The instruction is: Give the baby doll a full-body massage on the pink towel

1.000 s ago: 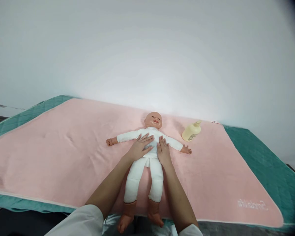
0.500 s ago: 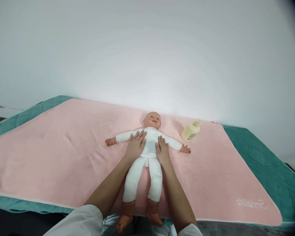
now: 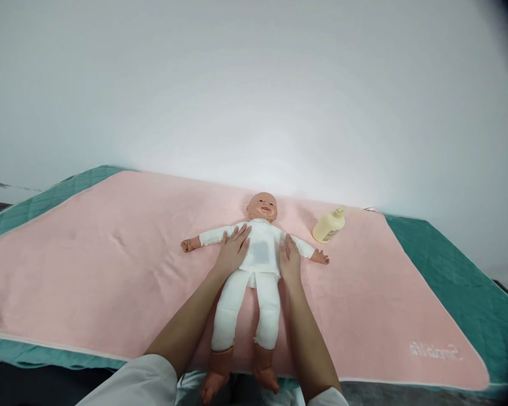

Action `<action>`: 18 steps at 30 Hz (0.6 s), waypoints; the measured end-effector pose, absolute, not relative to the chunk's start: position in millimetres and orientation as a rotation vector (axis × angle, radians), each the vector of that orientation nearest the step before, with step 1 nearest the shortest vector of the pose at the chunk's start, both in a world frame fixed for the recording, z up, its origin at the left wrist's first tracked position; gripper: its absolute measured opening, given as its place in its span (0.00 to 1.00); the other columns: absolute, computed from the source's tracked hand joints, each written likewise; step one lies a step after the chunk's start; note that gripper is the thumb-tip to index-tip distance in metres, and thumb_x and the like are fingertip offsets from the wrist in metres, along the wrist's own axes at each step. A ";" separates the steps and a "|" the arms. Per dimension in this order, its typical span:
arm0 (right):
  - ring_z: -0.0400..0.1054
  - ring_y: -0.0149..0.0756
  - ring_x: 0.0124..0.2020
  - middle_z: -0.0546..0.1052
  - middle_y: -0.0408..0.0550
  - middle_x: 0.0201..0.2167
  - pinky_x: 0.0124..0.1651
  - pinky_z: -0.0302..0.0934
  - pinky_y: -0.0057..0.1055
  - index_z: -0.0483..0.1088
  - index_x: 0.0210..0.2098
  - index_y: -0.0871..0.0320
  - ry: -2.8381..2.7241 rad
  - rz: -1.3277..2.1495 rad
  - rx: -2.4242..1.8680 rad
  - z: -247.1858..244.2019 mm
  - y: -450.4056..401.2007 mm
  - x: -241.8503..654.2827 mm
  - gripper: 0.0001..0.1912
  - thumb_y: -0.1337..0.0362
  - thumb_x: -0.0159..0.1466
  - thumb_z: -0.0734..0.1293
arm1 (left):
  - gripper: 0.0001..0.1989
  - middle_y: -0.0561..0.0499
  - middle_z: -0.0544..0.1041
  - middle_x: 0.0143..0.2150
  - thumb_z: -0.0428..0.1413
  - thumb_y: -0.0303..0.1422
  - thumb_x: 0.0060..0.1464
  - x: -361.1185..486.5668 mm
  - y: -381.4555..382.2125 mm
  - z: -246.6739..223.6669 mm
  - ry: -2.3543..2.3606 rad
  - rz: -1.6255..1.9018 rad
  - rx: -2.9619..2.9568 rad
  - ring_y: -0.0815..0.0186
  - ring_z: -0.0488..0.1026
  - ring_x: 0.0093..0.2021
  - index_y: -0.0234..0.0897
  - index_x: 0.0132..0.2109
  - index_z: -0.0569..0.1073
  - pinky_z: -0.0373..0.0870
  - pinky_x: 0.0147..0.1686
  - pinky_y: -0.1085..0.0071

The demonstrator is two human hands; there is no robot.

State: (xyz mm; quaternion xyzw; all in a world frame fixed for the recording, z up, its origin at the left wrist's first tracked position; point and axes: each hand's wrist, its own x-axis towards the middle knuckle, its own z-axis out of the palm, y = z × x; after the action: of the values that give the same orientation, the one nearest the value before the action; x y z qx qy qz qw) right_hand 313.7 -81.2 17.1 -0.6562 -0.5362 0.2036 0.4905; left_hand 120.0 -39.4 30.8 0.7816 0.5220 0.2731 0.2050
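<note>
A baby doll in white clothes lies on its back on a pink blanket, head away from me and arms spread. My left hand rests flat on the left side of its chest, fingers spread. At the right edge of the torso, my right hand touches the doll's side, its fingers stretched out and holding nothing. A greyish square patch shows on the front of the shirt between my hands. The doll's feet reach over the near edge.
A pale yellow pump bottle leans on the blanket to the right of the doll's head. Green quilted fabric shows around the blanket. Behind it rises a white wall.
My right hand has slid right, from the front of the doll's torso to its side, uncovering the greyish patch. My left hand has barely moved.
</note>
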 end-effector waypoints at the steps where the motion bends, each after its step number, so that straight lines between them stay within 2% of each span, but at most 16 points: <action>1: 0.54 0.45 0.65 0.61 0.61 0.64 0.66 0.48 0.46 0.60 0.62 0.65 -1.253 0.477 -1.571 18.2 -81.6 315.3 0.33 0.49 0.67 0.53 | 0.24 0.48 0.56 0.69 0.37 0.38 0.65 120.0 -39.5 31.1 1.454 0.767 2.178 0.56 0.49 0.70 0.45 0.66 0.58 0.35 0.65 0.44; 5: 0.61 0.43 0.61 0.67 0.58 0.60 0.62 0.56 0.42 0.65 0.58 0.61 -1.194 0.540 -1.344 28.2 -84.4 318.3 0.27 0.51 0.66 0.57 | 0.24 0.48 0.56 0.69 0.38 0.39 0.65 119.7 -39.4 31.3 1.454 0.766 2.173 0.56 0.49 0.70 0.45 0.66 0.58 0.35 0.65 0.44; 10: 0.70 0.44 0.52 0.78 0.54 0.47 0.57 0.62 0.42 0.75 0.45 0.59 -1.380 0.887 -0.995 37.9 -88.9 316.5 0.22 0.51 0.67 0.58 | 0.24 0.48 0.56 0.69 0.38 0.39 0.65 119.5 -39.5 29.7 1.444 0.794 2.177 0.55 0.49 0.69 0.46 0.66 0.58 0.35 0.65 0.43; 14: 0.72 0.44 0.49 0.80 0.50 0.41 0.56 0.62 0.42 0.78 0.42 0.56 -1.452 0.921 -0.925 39.0 -91.1 315.5 0.18 0.53 0.66 0.60 | 0.24 0.48 0.57 0.68 0.39 0.38 0.65 119.7 -39.8 29.4 1.441 0.812 2.184 0.55 0.50 0.69 0.46 0.66 0.59 0.36 0.65 0.43; 18: 0.72 0.44 0.47 0.80 0.50 0.40 0.54 0.63 0.43 0.78 0.40 0.55 -1.457 0.903 -0.934 40.2 -91.6 316.8 0.19 0.51 0.65 0.61 | 0.24 0.48 0.56 0.69 0.39 0.38 0.65 119.7 -39.4 29.6 1.448 0.787 2.184 0.55 0.49 0.69 0.45 0.66 0.59 0.36 0.65 0.43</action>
State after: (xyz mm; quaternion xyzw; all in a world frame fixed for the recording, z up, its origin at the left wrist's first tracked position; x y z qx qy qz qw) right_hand 316.8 -91.6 40.2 -0.3963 -0.6183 0.3831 0.5603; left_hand 119.7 -39.4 29.6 0.7819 0.5184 0.2817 0.2012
